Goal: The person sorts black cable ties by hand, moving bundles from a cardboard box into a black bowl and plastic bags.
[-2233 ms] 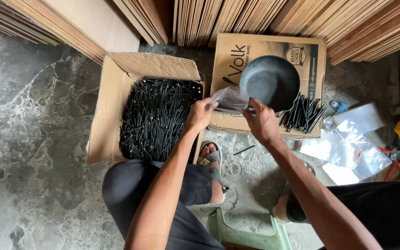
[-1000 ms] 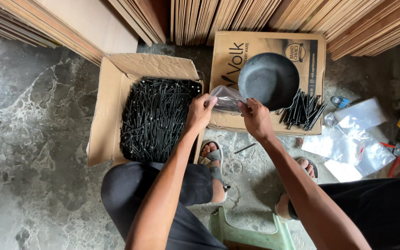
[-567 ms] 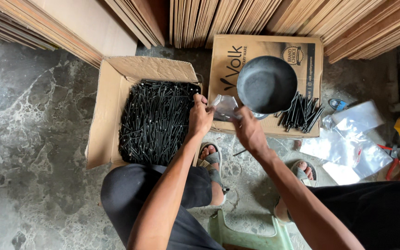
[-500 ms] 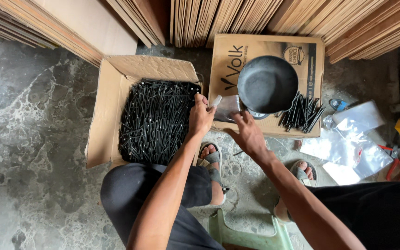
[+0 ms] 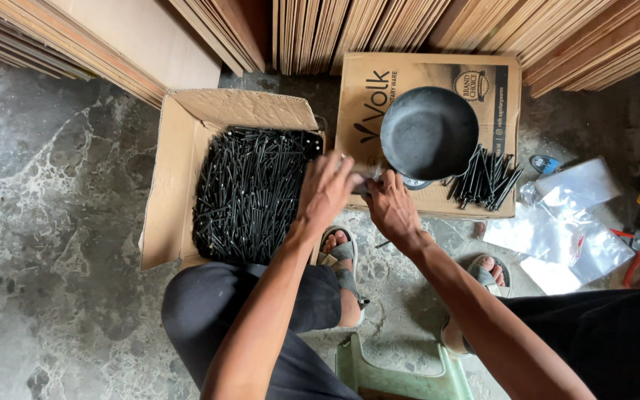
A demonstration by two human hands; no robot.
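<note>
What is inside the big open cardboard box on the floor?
The open cardboard box is full of long thin black screws, piled up. The left hand covers its right edge. The heap hides the bottom.

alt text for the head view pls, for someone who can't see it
Seen from above, a seated person's left hand and right hand meet over a small clear bag, between an open cardboard box full of black nails and a dark bowl standing on a closed box.
</note>
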